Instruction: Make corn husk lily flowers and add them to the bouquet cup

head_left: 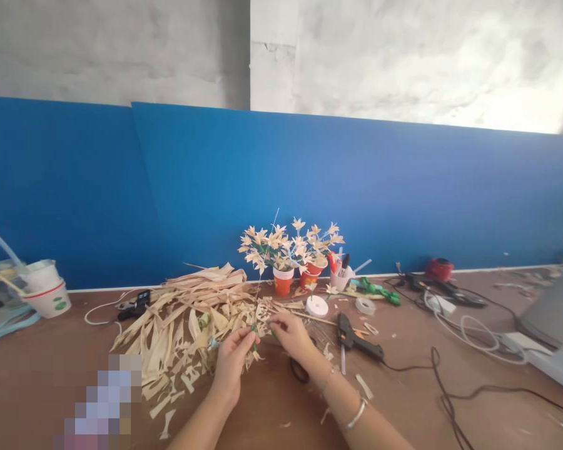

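My left hand [233, 361] pinches a thin wire flower stem [257, 299] that stands nearly upright. Green wrapping shows on the stem at the fingertips, and a small pale flower head [256, 356] points down below them. Just to the right, my right hand [288, 334] has its fingers pinched together close to the stem. A bit of green shows at those fingertips, too small to name. Beyond both hands, a red paper cup [282, 285] and a second red cup [313, 270] hold bunches of pale handmade flowers [276, 240].
Dried husk strips [182, 312] are heaped at the left. A black glue gun [356, 340] lies right of my right hand, its cord trailing rightward. Behind it are a white round base [317, 305], a tape roll [365, 305] and green ribbon [380, 291]. White cups [51, 300] stand far left.
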{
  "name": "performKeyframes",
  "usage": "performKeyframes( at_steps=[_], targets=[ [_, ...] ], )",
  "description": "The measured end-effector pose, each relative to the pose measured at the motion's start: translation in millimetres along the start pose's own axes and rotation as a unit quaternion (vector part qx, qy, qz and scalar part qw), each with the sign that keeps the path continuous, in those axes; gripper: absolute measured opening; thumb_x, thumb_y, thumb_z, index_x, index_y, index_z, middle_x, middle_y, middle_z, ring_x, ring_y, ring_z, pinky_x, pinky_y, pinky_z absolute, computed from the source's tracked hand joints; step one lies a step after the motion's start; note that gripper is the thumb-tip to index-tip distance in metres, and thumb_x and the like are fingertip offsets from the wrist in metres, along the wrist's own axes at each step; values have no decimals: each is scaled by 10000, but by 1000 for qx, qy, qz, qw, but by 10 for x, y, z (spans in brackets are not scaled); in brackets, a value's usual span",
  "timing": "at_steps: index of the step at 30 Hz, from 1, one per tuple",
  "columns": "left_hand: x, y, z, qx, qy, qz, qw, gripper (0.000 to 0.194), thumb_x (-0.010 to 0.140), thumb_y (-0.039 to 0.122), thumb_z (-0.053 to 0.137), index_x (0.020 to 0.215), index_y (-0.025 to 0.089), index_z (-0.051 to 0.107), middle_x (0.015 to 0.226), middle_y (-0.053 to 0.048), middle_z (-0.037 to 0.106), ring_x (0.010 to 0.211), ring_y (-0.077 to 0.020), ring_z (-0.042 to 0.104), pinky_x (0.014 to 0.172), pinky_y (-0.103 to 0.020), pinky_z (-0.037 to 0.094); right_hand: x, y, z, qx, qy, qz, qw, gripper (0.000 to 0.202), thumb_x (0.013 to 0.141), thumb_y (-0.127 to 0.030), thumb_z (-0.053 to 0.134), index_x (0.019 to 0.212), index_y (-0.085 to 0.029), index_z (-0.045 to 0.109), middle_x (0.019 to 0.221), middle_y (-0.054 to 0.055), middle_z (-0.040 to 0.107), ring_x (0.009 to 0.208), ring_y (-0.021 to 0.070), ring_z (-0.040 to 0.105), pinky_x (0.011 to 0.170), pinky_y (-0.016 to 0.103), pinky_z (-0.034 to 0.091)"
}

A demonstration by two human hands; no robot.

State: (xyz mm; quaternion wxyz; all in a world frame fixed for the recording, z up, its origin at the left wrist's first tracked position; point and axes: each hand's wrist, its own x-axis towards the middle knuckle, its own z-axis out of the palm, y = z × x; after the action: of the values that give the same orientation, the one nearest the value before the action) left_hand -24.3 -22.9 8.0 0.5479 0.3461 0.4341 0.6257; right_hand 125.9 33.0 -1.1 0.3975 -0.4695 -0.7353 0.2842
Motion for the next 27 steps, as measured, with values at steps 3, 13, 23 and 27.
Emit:
performKeyframes(
  at_steps=[3, 13, 23, 27],
  targets=[
    [0, -10, 2, -3, 3, -10, 1000, 293, 567, 379, 775, 707, 143, 672, 628, -16, 640, 639, -127, 553, 650, -225, 411, 13, 14, -29, 106, -28, 61, 992, 263, 791, -271, 452, 855, -152, 678, 596, 0, 541, 518, 118, 442, 525, 237, 362],
    [53, -72, -22, -10, -11, -20, 1000, 319, 571, 385, 776, 753, 140, 680, 648, -27, 655, 636, -130, 570, 653, -229, 426, -50, -282, -97, 277, -114, 130, 945, 369, 643, -156, 460, 968, -181, 633, 640, -34, 504, 595, 112, 443, 585, 233, 341],
    [21, -62, -5, -10, -19, -21, 1000, 261, 587, 359, 767, 699, 143, 673, 625, -20, 645, 616, -115, 559, 639, -215, 423, -96, -304, -74, 386, -130, 156, 900, 253, 562, -129, 470, 791, -212, 399, 568, -93, 361, 492, 71, 290, 468, 197, 188],
    [7, -42, 1, -40, -24, -32, 998, 261, 585, 348, 774, 712, 141, 677, 638, -28, 647, 623, -126, 575, 647, -228, 434, -90, -403, -126, 319, -140, 139, 927, 119, 627, -199, 549, 727, -184, 488, 587, -68, 443, 512, 73, 345, 499, 209, 252]
  ],
)
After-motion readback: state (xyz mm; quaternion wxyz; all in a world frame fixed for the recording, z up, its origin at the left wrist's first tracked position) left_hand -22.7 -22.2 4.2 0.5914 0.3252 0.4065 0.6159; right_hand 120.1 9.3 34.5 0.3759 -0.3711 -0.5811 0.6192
